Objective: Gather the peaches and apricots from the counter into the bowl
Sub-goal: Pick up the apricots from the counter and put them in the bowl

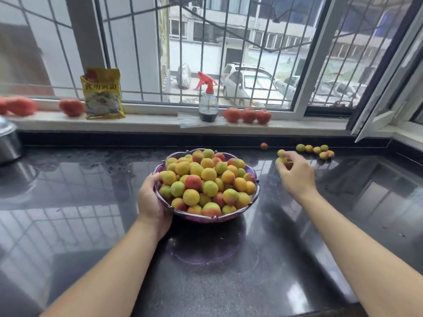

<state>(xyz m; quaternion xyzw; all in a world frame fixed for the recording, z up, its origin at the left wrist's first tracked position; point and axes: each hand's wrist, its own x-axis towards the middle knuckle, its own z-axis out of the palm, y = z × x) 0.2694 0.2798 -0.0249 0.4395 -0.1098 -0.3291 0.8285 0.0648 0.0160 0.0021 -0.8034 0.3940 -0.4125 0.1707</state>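
Our left hand (153, 202) gripping the heaped purple bowl (257, 193) rim, our right hand (295, 173) blurred, fingers curled on small fruit (281, 160), count unclear, loose apricots (317, 150) beyond on the counter (91, 202).

Bare counter (80, 202) is seen across the left and lower parts of the frame. The centre is taken up by the heaped bowl (207, 217). Between the bowl and the loose fruit (315, 151) at upper right, open counter is left. The upper left edge is blocked by a metal pot (8, 143).
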